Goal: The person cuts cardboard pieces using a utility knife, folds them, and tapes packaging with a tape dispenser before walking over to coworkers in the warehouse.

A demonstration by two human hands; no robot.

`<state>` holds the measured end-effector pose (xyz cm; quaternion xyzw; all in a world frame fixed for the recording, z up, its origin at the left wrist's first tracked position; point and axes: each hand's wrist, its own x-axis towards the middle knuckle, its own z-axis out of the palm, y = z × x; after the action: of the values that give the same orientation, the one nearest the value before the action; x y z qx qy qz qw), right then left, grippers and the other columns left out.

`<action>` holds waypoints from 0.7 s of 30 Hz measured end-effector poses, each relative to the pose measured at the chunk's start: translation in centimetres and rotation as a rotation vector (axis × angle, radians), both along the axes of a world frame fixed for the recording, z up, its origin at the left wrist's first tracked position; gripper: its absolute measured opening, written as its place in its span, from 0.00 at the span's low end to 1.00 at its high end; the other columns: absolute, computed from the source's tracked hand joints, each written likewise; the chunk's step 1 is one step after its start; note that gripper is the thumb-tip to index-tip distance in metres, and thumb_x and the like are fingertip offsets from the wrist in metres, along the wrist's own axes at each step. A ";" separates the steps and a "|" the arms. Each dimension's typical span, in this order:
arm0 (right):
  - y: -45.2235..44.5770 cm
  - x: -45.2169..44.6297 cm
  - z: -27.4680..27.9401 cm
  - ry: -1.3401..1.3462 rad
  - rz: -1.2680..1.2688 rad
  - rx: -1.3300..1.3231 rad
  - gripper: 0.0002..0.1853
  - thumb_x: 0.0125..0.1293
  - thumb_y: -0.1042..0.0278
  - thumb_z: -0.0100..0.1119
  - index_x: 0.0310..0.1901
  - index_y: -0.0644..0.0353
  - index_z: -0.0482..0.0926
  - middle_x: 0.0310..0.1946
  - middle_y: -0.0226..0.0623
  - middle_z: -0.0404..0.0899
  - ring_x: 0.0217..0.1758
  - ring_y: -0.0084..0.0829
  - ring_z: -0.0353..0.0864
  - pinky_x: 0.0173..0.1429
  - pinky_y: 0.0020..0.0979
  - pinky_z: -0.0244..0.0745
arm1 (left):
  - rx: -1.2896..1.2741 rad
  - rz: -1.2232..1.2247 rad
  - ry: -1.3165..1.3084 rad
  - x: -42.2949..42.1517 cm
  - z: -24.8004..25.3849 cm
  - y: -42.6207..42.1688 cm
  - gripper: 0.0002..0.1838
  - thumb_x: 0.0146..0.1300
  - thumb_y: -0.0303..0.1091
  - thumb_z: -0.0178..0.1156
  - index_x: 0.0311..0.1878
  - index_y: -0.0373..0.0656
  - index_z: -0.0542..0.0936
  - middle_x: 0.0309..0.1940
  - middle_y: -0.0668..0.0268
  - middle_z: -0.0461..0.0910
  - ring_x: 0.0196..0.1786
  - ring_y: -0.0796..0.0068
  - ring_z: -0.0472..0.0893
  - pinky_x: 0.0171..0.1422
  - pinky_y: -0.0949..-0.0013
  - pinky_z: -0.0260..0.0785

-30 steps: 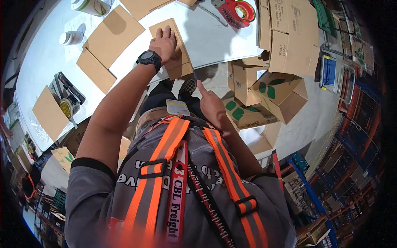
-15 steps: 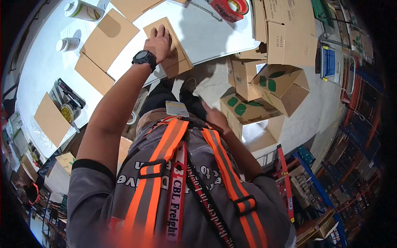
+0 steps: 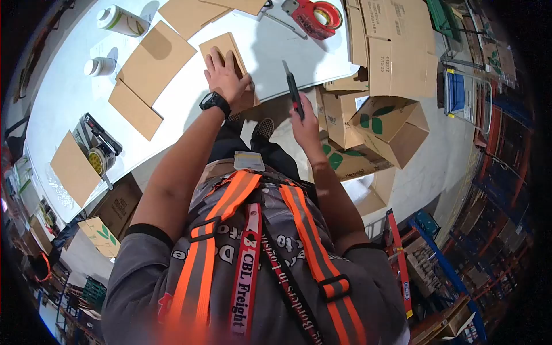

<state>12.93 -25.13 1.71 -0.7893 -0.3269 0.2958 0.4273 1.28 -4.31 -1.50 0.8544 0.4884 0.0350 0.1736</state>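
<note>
My left hand [image 3: 226, 79] lies on a folded piece of brown cardboard [image 3: 224, 43] at the table's edge, fingers spread, a dark watch on the wrist. My right hand [image 3: 305, 122] is closed around a black utility knife [image 3: 294, 92], held to the right of the cardboard just off the table's edge. The knife's blade points up and away from me. Left of my left hand, a flat cardboard sheet [image 3: 158, 57] with a cut line lies on the white table [image 3: 190, 95].
A red tape dispenser [image 3: 315, 17] sits at the table's far side. Two white bottles [image 3: 122, 20] stand at the left. Another tape dispenser [image 3: 101, 155] rests near the left edge. Open boxes [image 3: 397, 129] are on the floor at the right. A red ladder [image 3: 398, 259] is lower right.
My right hand has risen from beside my body toward the table edge, and the knife now shows clearly. My left hand has shifted slightly down and right on the cardboard, its fingers more spread.
</note>
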 end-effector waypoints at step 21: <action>14.0 -3.3 -3.6 -0.094 0.224 -0.259 0.21 0.60 0.59 0.57 0.52 0.62 0.74 0.38 0.47 0.77 0.43 0.47 0.77 0.47 0.42 0.73 | -0.192 0.097 -0.490 -6.2 1.2 0.5 0.34 0.50 0.35 0.64 0.62 0.37 0.66 0.56 0.47 0.68 0.59 0.50 0.69 0.63 0.58 0.63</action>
<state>9.58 -11.16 -1.91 -0.8093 -0.3917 0.3440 0.2708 -4.91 -3.82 -0.32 0.7758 0.4731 0.2026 0.3650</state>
